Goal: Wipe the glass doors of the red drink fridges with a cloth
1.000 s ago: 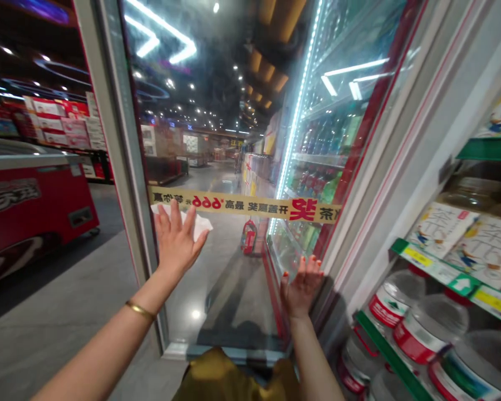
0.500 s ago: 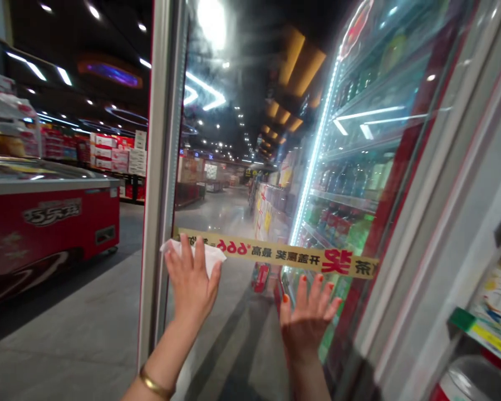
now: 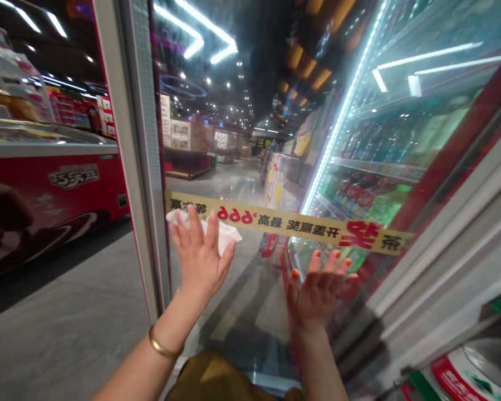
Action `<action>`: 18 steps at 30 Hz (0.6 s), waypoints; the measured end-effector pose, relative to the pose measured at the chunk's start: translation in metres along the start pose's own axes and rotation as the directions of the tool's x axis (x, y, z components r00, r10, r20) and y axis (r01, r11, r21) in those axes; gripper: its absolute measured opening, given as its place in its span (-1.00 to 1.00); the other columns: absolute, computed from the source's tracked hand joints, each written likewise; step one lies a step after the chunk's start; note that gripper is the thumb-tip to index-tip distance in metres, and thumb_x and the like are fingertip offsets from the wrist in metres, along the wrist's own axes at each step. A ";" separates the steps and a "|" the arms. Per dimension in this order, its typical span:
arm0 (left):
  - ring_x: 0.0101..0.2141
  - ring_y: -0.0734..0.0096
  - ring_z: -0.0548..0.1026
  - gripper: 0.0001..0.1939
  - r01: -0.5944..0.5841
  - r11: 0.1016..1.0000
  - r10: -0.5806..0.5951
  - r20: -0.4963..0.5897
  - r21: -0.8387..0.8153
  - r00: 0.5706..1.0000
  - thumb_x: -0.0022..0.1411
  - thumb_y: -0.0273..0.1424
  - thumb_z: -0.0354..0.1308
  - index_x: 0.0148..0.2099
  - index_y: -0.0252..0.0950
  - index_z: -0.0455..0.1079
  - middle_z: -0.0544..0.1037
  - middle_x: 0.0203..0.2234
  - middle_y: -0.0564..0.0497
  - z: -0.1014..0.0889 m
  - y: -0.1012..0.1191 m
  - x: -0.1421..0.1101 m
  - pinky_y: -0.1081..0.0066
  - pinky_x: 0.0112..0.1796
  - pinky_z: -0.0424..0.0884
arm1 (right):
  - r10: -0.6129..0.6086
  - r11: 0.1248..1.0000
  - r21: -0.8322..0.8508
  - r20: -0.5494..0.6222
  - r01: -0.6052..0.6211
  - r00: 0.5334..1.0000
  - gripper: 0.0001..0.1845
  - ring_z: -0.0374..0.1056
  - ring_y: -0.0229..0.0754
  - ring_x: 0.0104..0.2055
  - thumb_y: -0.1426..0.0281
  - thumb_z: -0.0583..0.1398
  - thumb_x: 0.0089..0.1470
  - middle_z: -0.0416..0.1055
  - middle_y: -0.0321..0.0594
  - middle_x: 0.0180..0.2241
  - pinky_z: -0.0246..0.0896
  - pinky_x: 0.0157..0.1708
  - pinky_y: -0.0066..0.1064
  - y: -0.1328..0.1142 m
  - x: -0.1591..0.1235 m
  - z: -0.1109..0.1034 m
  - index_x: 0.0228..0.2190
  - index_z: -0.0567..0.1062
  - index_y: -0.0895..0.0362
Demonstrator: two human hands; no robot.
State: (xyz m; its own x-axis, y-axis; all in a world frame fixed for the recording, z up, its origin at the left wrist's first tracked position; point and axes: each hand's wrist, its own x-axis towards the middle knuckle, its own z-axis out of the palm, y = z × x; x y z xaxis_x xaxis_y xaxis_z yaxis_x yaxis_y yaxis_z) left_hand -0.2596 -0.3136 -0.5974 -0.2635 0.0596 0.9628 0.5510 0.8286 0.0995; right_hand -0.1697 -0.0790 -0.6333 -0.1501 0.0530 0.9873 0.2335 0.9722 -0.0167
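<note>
My left hand (image 3: 200, 253), with a gold bangle on its wrist, lies flat with fingers spread over a white tissue (image 3: 227, 236). It presses the tissue to the glass door (image 3: 242, 278), at the lower edge of a yellow printed strip (image 3: 313, 227) near the door's left side. The tissue's middle is hidden under the fingers. Lower on the right, my right hand (image 3: 319, 289) has orange nails and slightly bent fingers held apart. It is at the glass below the strip and holds nothing; whether it touches the glass I cannot tell.
The door's metal frame (image 3: 129, 139) stands left of my hands. Beyond it is a red chest freezer (image 3: 54, 206). Lit drink shelves (image 3: 371, 167) show through or in the glass. At lower right, a round red-and-white container (image 3: 463, 367) sits near a green-edged shelf. Olive clothing (image 3: 217, 379) shows below.
The view has tilted down and come nearer to the door. My left hand and the tissue have slid slightly down against the strip, uncovering more of its print. My right hand stays spread.
</note>
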 end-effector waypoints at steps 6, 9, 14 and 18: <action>0.62 0.09 -0.28 0.03 -0.480 0.877 0.480 0.070 -0.026 0.874 0.32 0.11 0.33 0.65 0.15 -0.08 0.03 0.60 0.20 0.007 0.015 -0.037 0.04 0.60 -0.37 | -0.057 0.998 0.005 -0.016 0.057 0.998 -0.19 -0.09 0.45 0.60 0.23 0.15 0.42 0.02 0.27 0.56 -0.06 0.44 0.48 0.011 -0.002 -0.006 0.55 0.09 0.15; 0.62 0.01 -0.36 0.04 -0.294 0.956 0.295 0.072 -0.016 0.953 0.40 -0.01 0.30 0.67 0.09 -0.23 -0.17 0.64 0.13 -0.006 -0.033 -0.038 -0.08 0.59 -0.32 | -0.170 0.985 0.006 0.007 0.170 0.985 -0.24 0.12 0.35 0.53 0.25 0.24 0.35 0.17 0.15 0.50 0.03 0.46 0.32 0.034 0.005 -0.016 0.49 0.26 0.04; 0.59 -0.09 -0.53 -0.03 -0.098 0.995 0.098 -0.023 0.003 0.995 0.53 -0.14 0.15 0.68 -0.06 -0.39 -0.51 0.63 0.03 -0.013 -0.017 0.038 -0.27 0.55 -0.34 | -0.191 0.981 -0.046 -0.059 0.189 0.980 -0.29 0.08 0.43 0.55 0.25 0.18 0.36 0.06 0.27 0.54 0.10 0.41 0.41 0.067 0.023 -0.016 0.45 0.31 0.14; 0.62 0.06 -0.38 -0.03 -0.411 0.911 0.411 0.001 0.001 0.911 0.48 0.05 0.15 0.68 -0.06 -0.25 -0.29 0.64 0.13 0.001 0.044 0.029 0.02 0.59 -0.39 | -0.158 0.987 -0.038 -0.036 0.156 0.987 -0.26 0.03 0.47 0.57 0.24 0.15 0.35 -0.04 0.25 0.59 0.07 0.40 0.49 0.070 0.023 -0.005 0.47 0.29 0.16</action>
State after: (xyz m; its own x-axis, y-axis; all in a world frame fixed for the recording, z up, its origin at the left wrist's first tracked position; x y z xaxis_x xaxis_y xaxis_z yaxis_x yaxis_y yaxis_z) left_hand -0.2441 -0.2745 -0.5654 -0.0143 0.3957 0.9183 0.6095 0.7315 -0.3057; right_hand -0.1517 -0.0106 -0.6109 -0.1506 -0.1091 0.9825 0.2439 0.9591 0.1439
